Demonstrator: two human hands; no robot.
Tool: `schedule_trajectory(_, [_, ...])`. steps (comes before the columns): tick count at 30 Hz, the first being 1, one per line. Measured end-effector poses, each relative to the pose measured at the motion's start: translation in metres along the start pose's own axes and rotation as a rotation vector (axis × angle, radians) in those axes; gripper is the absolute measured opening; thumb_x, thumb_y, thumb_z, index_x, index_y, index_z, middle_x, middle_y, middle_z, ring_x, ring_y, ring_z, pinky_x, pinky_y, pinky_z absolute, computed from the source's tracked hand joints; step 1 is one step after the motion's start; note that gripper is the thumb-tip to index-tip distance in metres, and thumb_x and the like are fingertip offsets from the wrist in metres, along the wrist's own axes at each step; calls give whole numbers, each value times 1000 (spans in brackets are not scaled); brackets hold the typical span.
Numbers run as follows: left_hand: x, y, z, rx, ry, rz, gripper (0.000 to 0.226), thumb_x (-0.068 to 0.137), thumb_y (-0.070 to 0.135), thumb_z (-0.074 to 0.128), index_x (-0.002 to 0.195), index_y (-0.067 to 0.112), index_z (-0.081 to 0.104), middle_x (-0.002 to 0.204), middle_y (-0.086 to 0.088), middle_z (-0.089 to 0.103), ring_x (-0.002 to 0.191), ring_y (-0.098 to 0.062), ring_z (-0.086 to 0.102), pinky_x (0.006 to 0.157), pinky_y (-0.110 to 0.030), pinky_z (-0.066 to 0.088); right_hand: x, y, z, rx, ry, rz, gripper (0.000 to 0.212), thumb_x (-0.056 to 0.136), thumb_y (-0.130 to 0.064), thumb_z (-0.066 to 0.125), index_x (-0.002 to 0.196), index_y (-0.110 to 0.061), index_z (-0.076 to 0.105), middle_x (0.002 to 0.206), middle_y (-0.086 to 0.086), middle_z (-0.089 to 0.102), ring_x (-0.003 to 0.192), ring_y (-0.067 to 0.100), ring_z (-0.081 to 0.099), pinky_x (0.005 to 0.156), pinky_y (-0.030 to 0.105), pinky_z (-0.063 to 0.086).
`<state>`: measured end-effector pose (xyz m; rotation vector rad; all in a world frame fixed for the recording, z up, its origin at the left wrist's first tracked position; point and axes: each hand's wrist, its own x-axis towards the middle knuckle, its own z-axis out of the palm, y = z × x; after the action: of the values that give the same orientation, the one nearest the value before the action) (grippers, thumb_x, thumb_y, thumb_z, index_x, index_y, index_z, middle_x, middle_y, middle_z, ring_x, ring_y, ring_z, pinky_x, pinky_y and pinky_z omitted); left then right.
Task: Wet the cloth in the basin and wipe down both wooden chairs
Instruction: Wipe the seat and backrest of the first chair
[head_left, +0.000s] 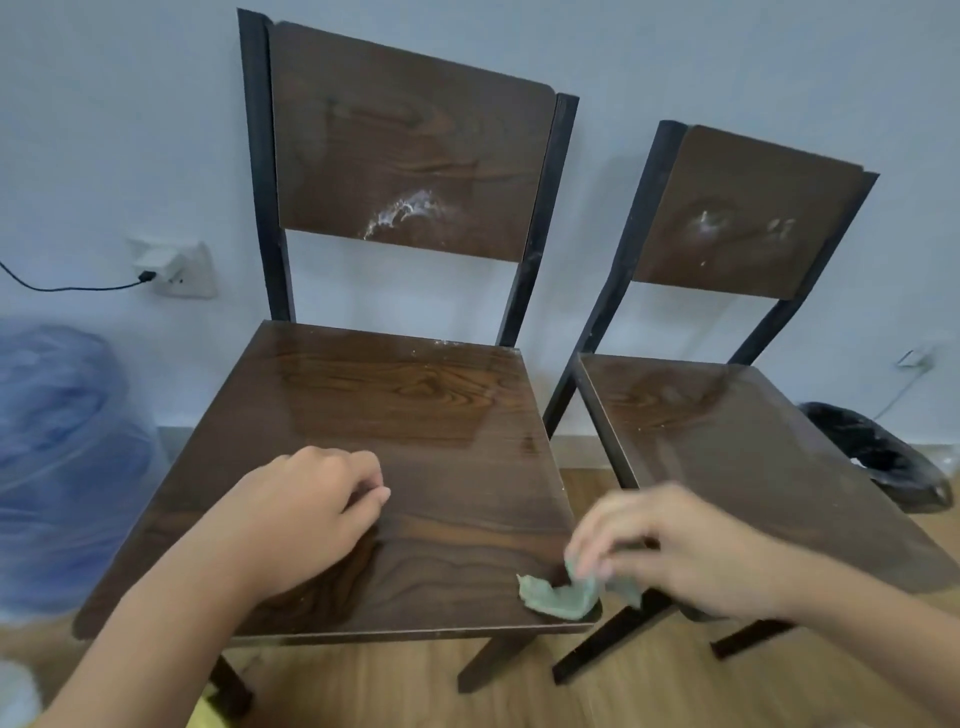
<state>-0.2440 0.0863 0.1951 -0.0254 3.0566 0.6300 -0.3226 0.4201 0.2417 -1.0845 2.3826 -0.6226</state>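
Against the pale wall: two wooden chairs, side by side, dark frames, brown grain seats and backrests.

Left chair (395, 415): nearer, larger in view. Seat glossy with a wet sheen across its middle. White smear (402, 210) low on the backrest; small white specks along the rear seat edge.

Right chair (727, 426): just beside the first, not touching. Fainter white marks (719, 223) on the backrest.

Cloth (563, 595): green, crumpled, lying on the front right corner of the left chair's seat, one end lifted.

Right hand (675, 551): blurred, fingers closed on the raised end of the cloth, above the gap between the seats.

Left hand (311, 509): loosely curled, fingers drawn together, holding nothing, on or just over the left chair's seat; contact cannot be told.

Floor (623, 696): wood-look boards.

Surroundings: blue translucent water jug (62, 457) at far left; wall socket (176, 267) with black cable plugged in; black-lined bin (878, 452) at right.
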Motion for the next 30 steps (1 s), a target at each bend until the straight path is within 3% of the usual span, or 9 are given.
schedule_trajectory(5, [-5, -9, 1, -9, -20, 17, 18, 98, 49, 46, 87, 42, 58, 78, 19, 65, 76, -4, 61, 65, -22, 48, 125, 18, -55, -23, 352, 71, 14, 92, -11, 77, 100, -20, 84, 105, -9, 78, 102, 4, 71, 104, 37, 57])
schedule_trajectory(8, [-7, -14, -2, 3, -18, 25, 15, 97, 48, 49, 88, 43, 59, 77, 20, 65, 73, 1, 61, 62, -16, 44, 164, 39, -31, -41, 363, 170, 16, 95, -8, 74, 103, -17, 84, 111, -2, 77, 109, 11, 68, 109, 43, 54])
schedule_trajectory(12, [-6, -17, -6, -23, 5, 34, 14, 97, 48, 50, 89, 42, 59, 76, 19, 65, 73, 0, 61, 62, -17, 43, 117, 40, 16, -94, 386, 114, 18, 96, -10, 73, 104, -22, 84, 115, -11, 77, 115, 5, 66, 111, 33, 50])
schedule_trajectory(15, [-5, -16, -6, -35, -5, 36, 15, 98, 48, 49, 91, 41, 61, 76, 18, 66, 73, -2, 63, 64, -20, 49, 49, 28, 49, -55, 365, 46, 22, 94, -11, 75, 101, -30, 84, 113, -23, 77, 114, 0, 66, 105, 25, 51])
schedule_trajectory(19, [-3, -18, -5, -41, -14, 25, 15, 98, 48, 48, 91, 41, 60, 78, 18, 65, 74, -1, 62, 65, -20, 49, -15, 8, 66, 48, 261, -4, 22, 92, -13, 76, 95, -33, 84, 108, -23, 78, 105, 6, 70, 88, 21, 56])
schedule_trajectory(22, [-3, -18, -5, -78, -44, 13, 15, 97, 49, 48, 94, 42, 60, 82, 18, 66, 78, -1, 63, 73, -24, 56, -13, -3, 41, 184, 220, 121, 27, 91, -2, 78, 93, -28, 87, 105, -14, 81, 103, 10, 75, 90, 24, 59])
schedule_trajectory(24, [-3, -19, -5, -92, -27, 1, 16, 96, 51, 48, 92, 42, 60, 83, 19, 66, 80, -2, 63, 76, -28, 57, 15, -2, 15, 215, 344, 150, 29, 90, -1, 77, 92, -28, 87, 103, -15, 81, 101, 4, 74, 91, 18, 58])
schedule_trajectory(27, [-3, -21, -5, -92, 8, -16, 17, 95, 51, 47, 94, 40, 60, 88, 19, 63, 83, -4, 61, 78, -26, 54, 97, 6, -23, 60, 655, 176, 23, 93, -11, 75, 100, -31, 84, 95, -23, 77, 98, -2, 70, 87, 10, 52])
schedule_trajectory(30, [-5, -20, -5, -120, 32, -33, 15, 95, 50, 48, 96, 41, 60, 92, 22, 58, 84, -4, 60, 73, -17, 49, 197, 27, -37, -55, 749, 253, 20, 100, -11, 68, 113, -18, 82, 111, -4, 77, 106, 12, 69, 104, 28, 54])
